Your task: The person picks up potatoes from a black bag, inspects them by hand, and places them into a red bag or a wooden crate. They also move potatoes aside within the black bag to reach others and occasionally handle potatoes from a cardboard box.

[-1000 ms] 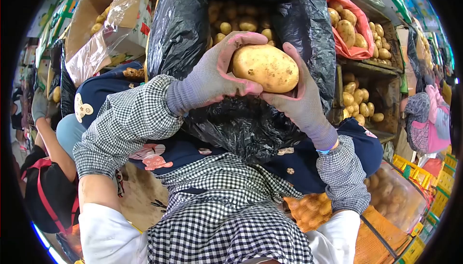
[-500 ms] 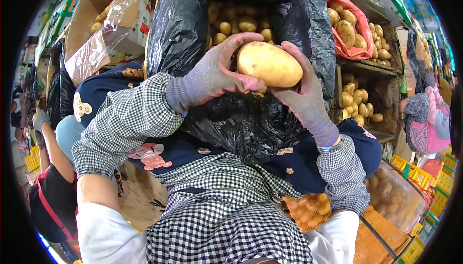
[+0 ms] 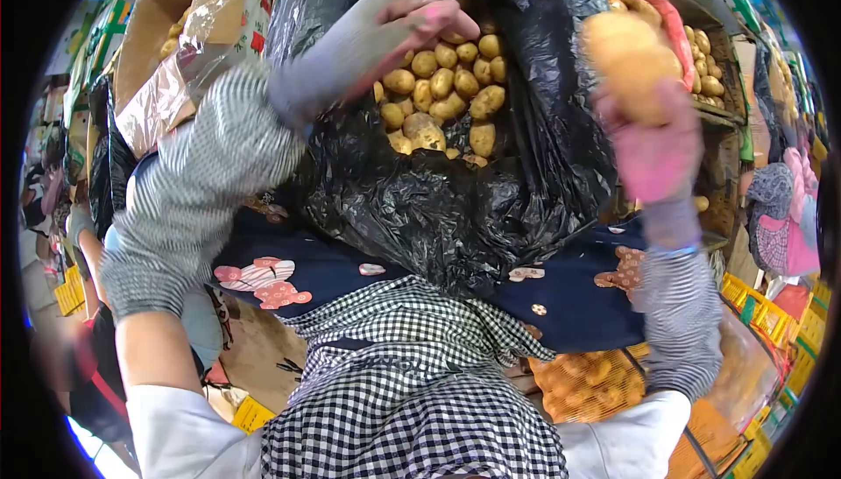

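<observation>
My right hand [image 3: 650,142], in a pink and grey glove, grips a large potato [image 3: 629,54]. Both are smeared by motion at the right of the black plastic bag [image 3: 561,85], in front of a red bag [image 3: 679,19]. My left hand [image 3: 407,28], gloved in grey, is over the far part of the black bag's opening. Its fingers stretch to the right above the small potatoes [image 3: 442,85] inside, and its thumb side is blurred. I see nothing held in it. The black bag stands open between my knees.
A cardboard box [image 3: 158,50] with potatoes and clear plastic stands at the left. Wooden crates [image 3: 723,107] of potatoes are at the right, behind my right arm. An orange mesh sack [image 3: 587,387] lies beside my right leg. Another person [image 3: 96,374] is at the far left.
My hands have parted. The right hand has carried the large potato to the right, toward the red bag. My left hand has let go of it and moved up and left over the small potatoes.
</observation>
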`<action>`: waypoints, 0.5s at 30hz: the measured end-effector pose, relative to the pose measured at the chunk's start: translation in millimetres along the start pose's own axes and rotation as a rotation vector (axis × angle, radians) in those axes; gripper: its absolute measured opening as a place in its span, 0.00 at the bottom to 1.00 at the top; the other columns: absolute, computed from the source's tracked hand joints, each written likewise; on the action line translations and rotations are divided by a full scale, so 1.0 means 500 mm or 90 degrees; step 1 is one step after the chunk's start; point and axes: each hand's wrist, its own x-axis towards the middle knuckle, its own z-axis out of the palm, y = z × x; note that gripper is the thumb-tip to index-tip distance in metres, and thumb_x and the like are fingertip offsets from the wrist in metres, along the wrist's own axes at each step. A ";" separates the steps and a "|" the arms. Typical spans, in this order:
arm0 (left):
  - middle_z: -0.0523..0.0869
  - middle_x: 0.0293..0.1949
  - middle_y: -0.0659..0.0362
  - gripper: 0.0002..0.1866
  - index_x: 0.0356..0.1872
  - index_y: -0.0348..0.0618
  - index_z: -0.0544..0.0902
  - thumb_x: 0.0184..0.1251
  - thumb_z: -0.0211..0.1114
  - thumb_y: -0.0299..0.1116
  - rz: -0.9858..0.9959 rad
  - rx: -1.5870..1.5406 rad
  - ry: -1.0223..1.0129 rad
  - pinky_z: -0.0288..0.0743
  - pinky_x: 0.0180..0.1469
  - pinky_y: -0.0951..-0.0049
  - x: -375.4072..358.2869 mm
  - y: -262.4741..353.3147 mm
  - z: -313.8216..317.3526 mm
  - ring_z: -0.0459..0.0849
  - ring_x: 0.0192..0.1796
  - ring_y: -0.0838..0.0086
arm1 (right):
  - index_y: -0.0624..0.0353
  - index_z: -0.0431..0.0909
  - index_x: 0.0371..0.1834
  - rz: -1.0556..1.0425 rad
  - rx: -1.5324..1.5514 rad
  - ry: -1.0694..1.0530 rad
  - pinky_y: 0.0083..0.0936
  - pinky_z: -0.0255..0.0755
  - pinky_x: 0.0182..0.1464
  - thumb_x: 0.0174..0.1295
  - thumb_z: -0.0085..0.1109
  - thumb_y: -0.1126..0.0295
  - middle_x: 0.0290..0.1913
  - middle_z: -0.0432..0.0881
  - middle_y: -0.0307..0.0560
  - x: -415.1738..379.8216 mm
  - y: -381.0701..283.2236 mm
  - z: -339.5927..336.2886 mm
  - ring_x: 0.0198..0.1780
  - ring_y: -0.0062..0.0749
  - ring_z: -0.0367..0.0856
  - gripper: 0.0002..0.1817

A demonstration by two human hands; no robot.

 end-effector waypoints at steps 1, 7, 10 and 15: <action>0.83 0.53 0.59 0.23 0.62 0.41 0.76 0.75 0.55 0.45 -0.139 0.130 -0.024 0.75 0.57 0.71 0.024 0.006 -0.004 0.81 0.53 0.75 | 0.68 0.68 0.62 -0.077 -0.038 0.075 0.37 0.78 0.58 0.66 0.57 0.65 0.58 0.78 0.55 0.022 -0.062 -0.048 0.57 0.46 0.78 0.24; 0.87 0.46 0.53 0.24 0.56 0.44 0.82 0.59 0.68 0.40 -0.363 0.786 -0.428 0.79 0.52 0.64 0.115 -0.251 0.052 0.85 0.50 0.63 | 0.64 0.72 0.57 -0.462 -0.728 0.396 0.32 0.76 0.59 0.61 0.65 0.74 0.55 0.80 0.52 0.169 -0.341 -0.502 0.57 0.37 0.78 0.21; 0.87 0.47 0.52 0.24 0.51 0.46 0.85 0.55 0.69 0.46 -0.545 0.709 -0.464 0.79 0.51 0.64 0.096 -0.380 0.031 0.85 0.49 0.63 | 0.65 0.70 0.60 -0.378 -0.655 0.527 0.32 0.70 0.64 0.64 0.60 0.73 0.60 0.75 0.54 0.223 -0.387 -0.583 0.62 0.39 0.73 0.22; 0.86 0.48 0.54 0.20 0.51 0.50 0.85 0.61 0.61 0.47 -0.746 0.510 -0.487 0.78 0.49 0.63 0.105 -0.349 0.131 0.85 0.49 0.62 | 0.66 0.65 0.66 -0.249 -0.139 0.588 0.33 0.61 0.72 0.68 0.52 0.71 0.68 0.66 0.56 0.294 -0.397 -0.511 0.70 0.43 0.63 0.24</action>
